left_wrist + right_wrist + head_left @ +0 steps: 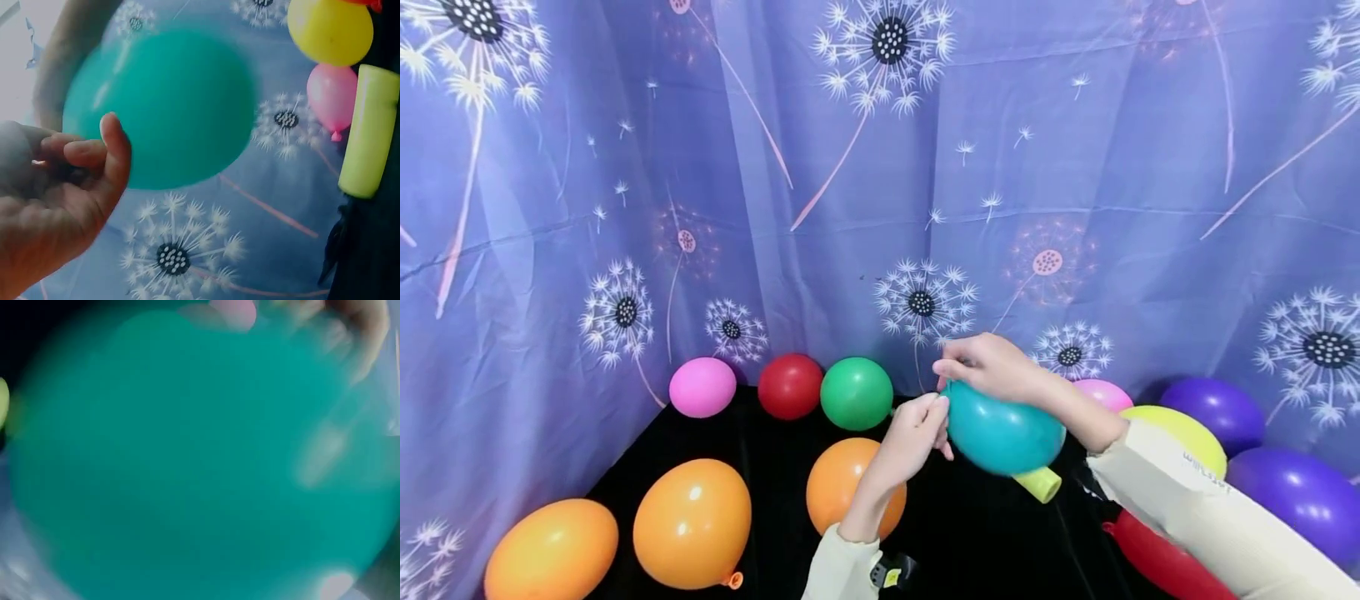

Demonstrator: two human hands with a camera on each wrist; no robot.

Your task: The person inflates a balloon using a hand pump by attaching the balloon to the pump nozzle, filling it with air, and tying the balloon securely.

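Note:
A teal inflated balloon (1003, 427) is held above the black surface, its neck end pointing left. My left hand (912, 437) pinches at that neck end with curled fingers. Just above, my right hand (996, 367) also grips the neck, its wrist passing over the balloon's top. The neck itself is mostly hidden by the fingers. In the left wrist view, the left hand (69, 187) is curled beside the round teal balloon (181, 112). Nearly the whole right wrist view is filled by the blurred balloon (187, 456), with fingertips at its upper right.
A yellow-green cylinder (1039, 484) lies below the balloon. Orange balloons (692, 523) stand front left; pink (702, 387), red (789, 387) and green balloons (857, 393) line the back. Yellow (1180, 429), purple (1292, 496) and red balloons (1165, 554) surround the right forearm. A dandelion-print curtain (850, 167) hangs behind.

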